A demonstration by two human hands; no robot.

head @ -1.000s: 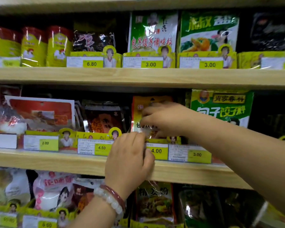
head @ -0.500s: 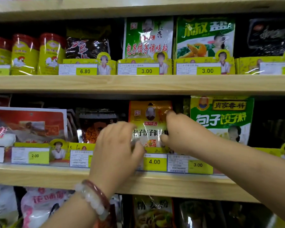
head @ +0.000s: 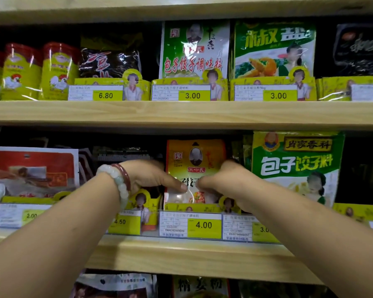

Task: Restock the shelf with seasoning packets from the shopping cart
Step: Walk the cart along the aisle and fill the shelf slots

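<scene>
Wooden shelf [head: 181, 252], left hand [head: 148, 178] and right hand [head: 226, 182] each with grip clamped on orange seasoning packet [head: 195, 160].

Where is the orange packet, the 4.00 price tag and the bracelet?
orange packet [head: 195, 155]: head view, on its upper printed front.
4.00 price tag [head: 204, 225]: head view, on the yellow part with the number.
bracelet [head: 120, 179]: head view, on the pale beads at the left wrist.

The head camera faces the wooden shelf [head: 181, 112] straight on, close, at middle-tier height.
</scene>
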